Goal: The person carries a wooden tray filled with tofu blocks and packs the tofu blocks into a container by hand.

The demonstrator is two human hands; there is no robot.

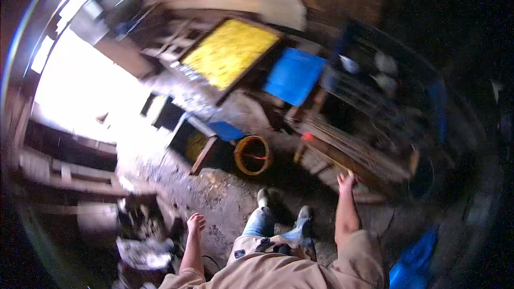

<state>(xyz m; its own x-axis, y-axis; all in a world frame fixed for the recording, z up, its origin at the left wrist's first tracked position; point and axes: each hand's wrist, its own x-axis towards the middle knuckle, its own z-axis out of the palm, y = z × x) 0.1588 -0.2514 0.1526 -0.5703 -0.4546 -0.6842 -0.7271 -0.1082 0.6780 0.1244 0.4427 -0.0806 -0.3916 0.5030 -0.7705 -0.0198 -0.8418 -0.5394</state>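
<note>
My left hand (pixel 197 222) hangs over the dirt floor at lower left, fingers loosely bent and apart, with nothing visible in it. Stretched forward on the right is my right hand (pixel 347 180), its fingers extended beside the edge of a long wooden bench (pixel 342 155). Blur hides whether the fingertips touch the wood. No object shows in that hand. On the floor ahead of my feet stands a round container with a yellowish rim (pixel 236 156); something red lies across its dark inside.
A framed tray of yellow material (pixel 230 51) lies ahead, beside a blue panel (pixel 295 76). An open wooden box (pixel 202 152) stands left of the round container. Bright light enters at left. Blue sheeting (pixel 415 261) lies at lower right; dark clutter (pixel 142 230) is at lower left.
</note>
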